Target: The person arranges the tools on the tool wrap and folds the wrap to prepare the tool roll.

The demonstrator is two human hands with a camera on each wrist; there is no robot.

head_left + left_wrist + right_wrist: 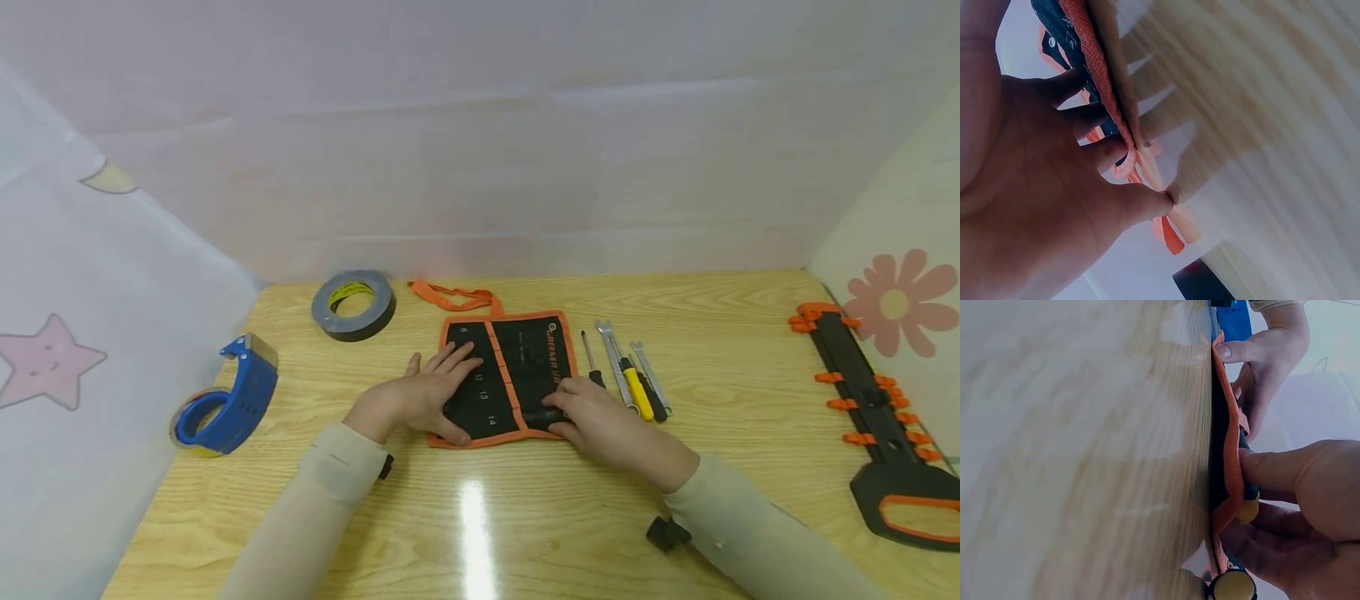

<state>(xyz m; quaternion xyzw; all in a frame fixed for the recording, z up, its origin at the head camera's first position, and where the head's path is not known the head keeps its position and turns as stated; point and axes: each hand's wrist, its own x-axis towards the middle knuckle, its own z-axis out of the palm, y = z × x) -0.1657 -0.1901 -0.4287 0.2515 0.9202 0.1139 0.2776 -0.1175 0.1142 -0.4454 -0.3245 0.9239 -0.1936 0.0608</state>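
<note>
A black roll-up tool pouch (536, 354) with orange edging lies spread on the table, its orange tie strap (457, 296) trailing behind it. My left hand (420, 402) rests on the pouch's left half with fingers spread, beside printed size numbers. At the lower right corner, my right hand (600, 421) pinches a black-handled screwdriver (1248, 511) with a yellow end, between thumb and fingers against the pouch. Its shaft is hidden. Right of that hand lie a small screwdriver (590, 354), a yellow-handled screwdriver (637, 390), another dark-handled one and two wrenches (611, 354).
A roll of grey tape (354, 306) sits at the back left. Nearer the left edge is a blue tape dispenser (243, 404). A black rack with orange clips (873, 400) lies along the right side. Light cloth walls surround the table (375, 533).
</note>
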